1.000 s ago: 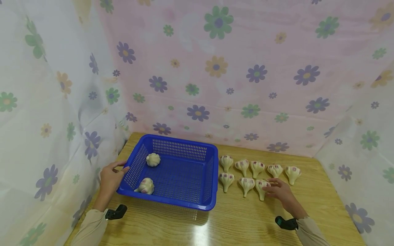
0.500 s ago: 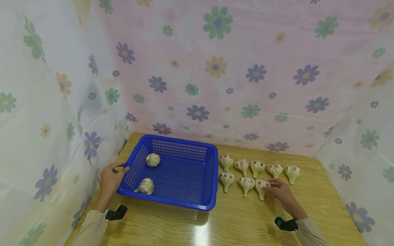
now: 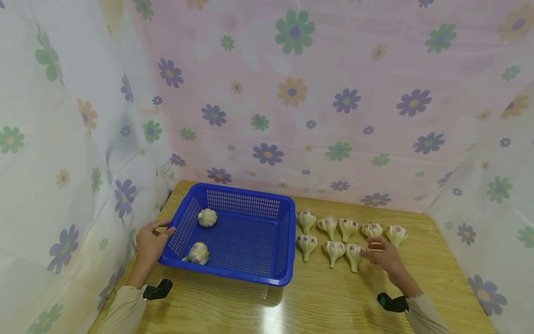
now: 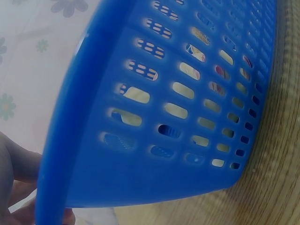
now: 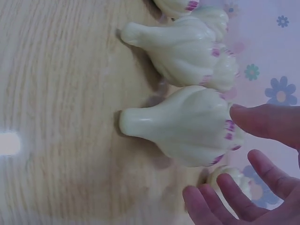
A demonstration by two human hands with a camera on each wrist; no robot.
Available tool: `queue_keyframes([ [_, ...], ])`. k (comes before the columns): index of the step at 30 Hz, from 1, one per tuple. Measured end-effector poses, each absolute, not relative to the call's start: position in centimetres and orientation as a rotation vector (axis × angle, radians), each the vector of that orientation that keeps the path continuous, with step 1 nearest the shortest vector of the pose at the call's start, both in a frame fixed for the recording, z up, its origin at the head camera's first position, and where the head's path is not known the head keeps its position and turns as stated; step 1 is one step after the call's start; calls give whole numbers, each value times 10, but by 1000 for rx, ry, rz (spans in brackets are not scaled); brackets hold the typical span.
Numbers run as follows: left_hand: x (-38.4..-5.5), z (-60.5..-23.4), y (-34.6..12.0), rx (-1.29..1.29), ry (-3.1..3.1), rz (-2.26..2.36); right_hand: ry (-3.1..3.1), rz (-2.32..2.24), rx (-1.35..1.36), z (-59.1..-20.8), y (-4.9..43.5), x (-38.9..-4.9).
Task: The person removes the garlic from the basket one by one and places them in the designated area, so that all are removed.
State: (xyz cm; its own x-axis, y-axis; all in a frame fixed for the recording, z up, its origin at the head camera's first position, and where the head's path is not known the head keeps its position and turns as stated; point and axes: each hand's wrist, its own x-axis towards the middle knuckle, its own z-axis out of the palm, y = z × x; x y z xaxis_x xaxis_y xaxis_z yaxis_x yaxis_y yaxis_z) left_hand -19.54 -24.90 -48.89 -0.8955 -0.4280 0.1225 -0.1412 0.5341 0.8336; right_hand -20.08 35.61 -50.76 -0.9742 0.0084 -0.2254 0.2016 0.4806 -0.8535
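Observation:
My left hand [image 3: 149,242] grips the left rim of a blue plastic basket [image 3: 237,275]. Its fingers [image 4: 23,161] show at the rim in the left wrist view, partly hidden by the basket wall. Inside the basket lie two garlic bulbs, one at the back left [image 3: 207,217] and one at the front left [image 3: 198,253]. My right hand [image 3: 385,256] is beside the rightmost garlic bulb [image 3: 354,258] of the front row. In the right wrist view the fingers are spread and hold nothing, with the thumb [image 5: 267,123] close to that bulb's root end.
Several more garlic bulbs lie in two rows right of the basket, such as the front-left bulb [image 3: 307,247] and the back-right bulb [image 3: 396,235]. Flower-printed cloth [image 3: 292,139] encloses the wooden table [image 3: 325,306] at the back and both sides.
My right hand has shifted slightly right and up, away from the front-row garlic bulb. The left hand, basket and bulbs have stayed put.

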Motion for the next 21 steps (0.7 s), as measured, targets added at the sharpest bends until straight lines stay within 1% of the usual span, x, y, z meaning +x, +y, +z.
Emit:
queue_keyframes([
  [9, -195, -488, -249, 482, -2468, -1303, 2694, -1495, 129, -485, 346, -206],
  [21, -195, -488, -249, 506, -2473, -1312, 2539, -1683, -10, -455, 304, -214],
])
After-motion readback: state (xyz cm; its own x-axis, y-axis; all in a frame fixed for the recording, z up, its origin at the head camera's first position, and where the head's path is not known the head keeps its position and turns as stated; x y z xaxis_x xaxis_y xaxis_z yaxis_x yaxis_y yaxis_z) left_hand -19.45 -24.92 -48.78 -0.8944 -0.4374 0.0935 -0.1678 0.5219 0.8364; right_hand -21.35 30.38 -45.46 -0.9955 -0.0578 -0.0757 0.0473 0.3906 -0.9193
